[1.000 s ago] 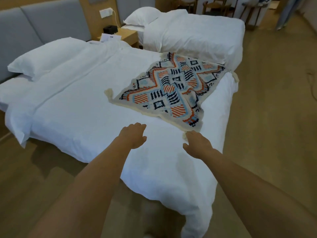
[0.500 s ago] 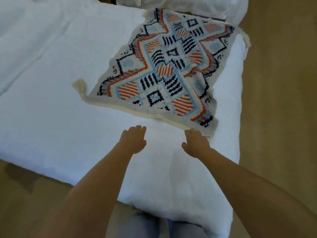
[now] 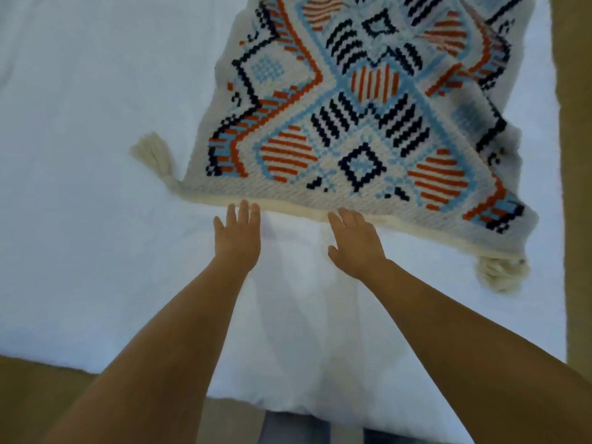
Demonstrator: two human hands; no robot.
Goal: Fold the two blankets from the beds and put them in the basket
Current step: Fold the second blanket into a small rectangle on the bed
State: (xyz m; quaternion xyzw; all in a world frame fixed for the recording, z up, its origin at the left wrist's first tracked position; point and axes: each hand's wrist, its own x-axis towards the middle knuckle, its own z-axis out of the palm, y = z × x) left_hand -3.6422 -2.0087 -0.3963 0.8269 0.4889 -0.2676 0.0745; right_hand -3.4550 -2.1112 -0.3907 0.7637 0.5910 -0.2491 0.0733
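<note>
Here, the left hand (image 3: 238, 240) and right hand (image 3: 355, 243), fingers straight and empty, meet the near hem of a soft, floppy blanket (image 3: 368, 123) spread beyond them on the bed (image 3: 96, 235); its corners likely give the best hold.

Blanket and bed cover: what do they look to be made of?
Blanket: looks like chunky knitted yarn, matte, with visible stitch rows and cream tassels. Bed cover: smooth white woven cloth, probably cotton, matte with soft creases; fibre cannot be confirmed.
</note>
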